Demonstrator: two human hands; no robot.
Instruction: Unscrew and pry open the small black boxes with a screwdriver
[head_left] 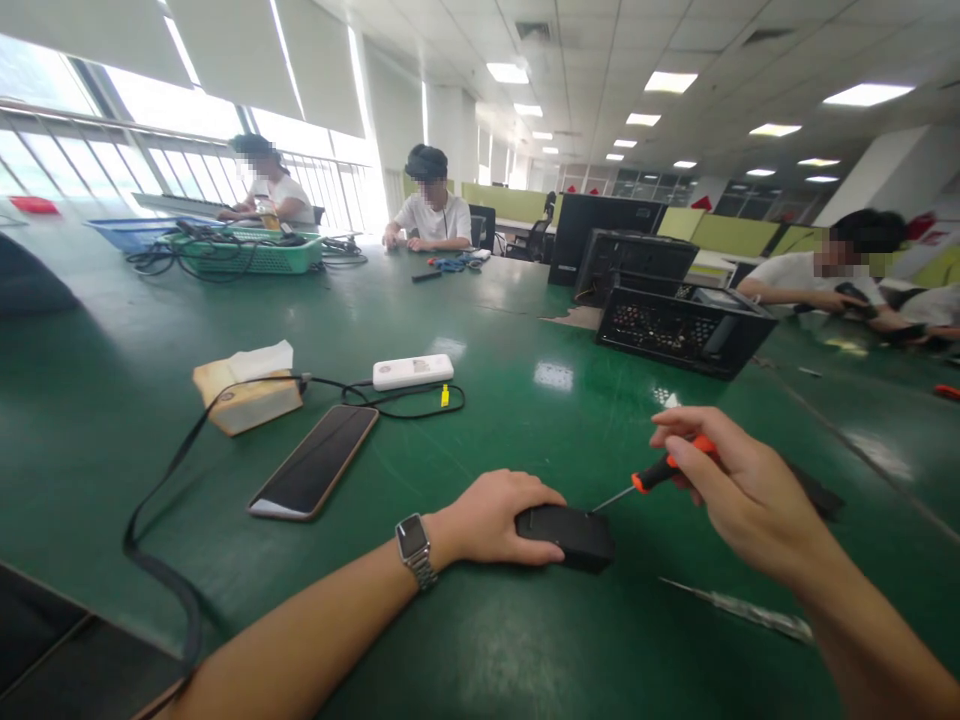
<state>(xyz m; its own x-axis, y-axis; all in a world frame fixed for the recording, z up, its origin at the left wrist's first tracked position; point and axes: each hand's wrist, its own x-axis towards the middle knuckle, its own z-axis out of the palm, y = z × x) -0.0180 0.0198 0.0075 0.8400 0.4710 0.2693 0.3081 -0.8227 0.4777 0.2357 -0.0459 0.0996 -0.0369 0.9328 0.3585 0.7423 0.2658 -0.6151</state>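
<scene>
- A person's left hand steadies a small black box on a green bench, its fingers clamped over the box's near end, thumb along one side.
- The right hand grips an orange-and-black screwdriver, fingers closed on the handle, the shaft slanting down to the left.
- The screwdriver's tip meets the upper edge of the black box, near the end away from the left hand; whether it sits in a screw is too small to tell.
- A second driver with a clear handle lies on the bench below the right wrist, apart from the box.
- A metal-banded watch circles the left wrist.
- Left of the hands, a dark-screened phone lies flat near a tissue pack and a white device, with a black cable bearing a yellow tag.
- Farther back stand a green basket heaped with cables and an opened computer case, while co-workers in white shirts sit around the bench.
</scene>
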